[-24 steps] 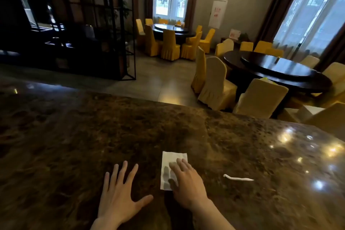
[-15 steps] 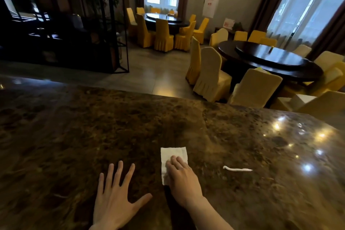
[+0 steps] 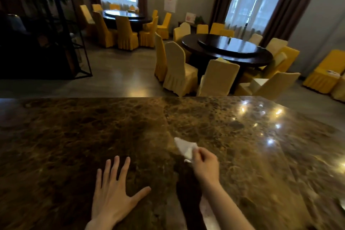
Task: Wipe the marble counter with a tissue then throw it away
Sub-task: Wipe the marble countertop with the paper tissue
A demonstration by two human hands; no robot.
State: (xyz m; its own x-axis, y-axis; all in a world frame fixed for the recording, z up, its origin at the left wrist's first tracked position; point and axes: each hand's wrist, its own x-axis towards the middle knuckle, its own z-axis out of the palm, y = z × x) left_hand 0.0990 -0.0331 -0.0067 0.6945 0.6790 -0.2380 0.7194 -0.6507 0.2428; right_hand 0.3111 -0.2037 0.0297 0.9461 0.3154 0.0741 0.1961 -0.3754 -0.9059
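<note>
The dark brown marble counter (image 3: 74, 136) fills the lower half of the head view. My right hand (image 3: 206, 164) pinches a white tissue (image 3: 185, 147). The tissue sticks up and to the left from my fingers, lifted off the stone or just touching it. My left hand (image 3: 113, 192) lies flat on the counter with its fingers spread, a little to the left of the right hand, holding nothing.
Beyond the counter's far edge are a round dark table (image 3: 227, 50) ringed by yellow-covered chairs (image 3: 177, 69), a second such table (image 3: 123, 15) further back, and a black metal shelf (image 3: 46, 24) at the left. Ceiling lights glint on the counter's right side.
My right hand was pressing the tissue flat on the counter; now it has pinched it up and shifted right. The thin white strip on the counter is no longer seen. The camera has tilted.
</note>
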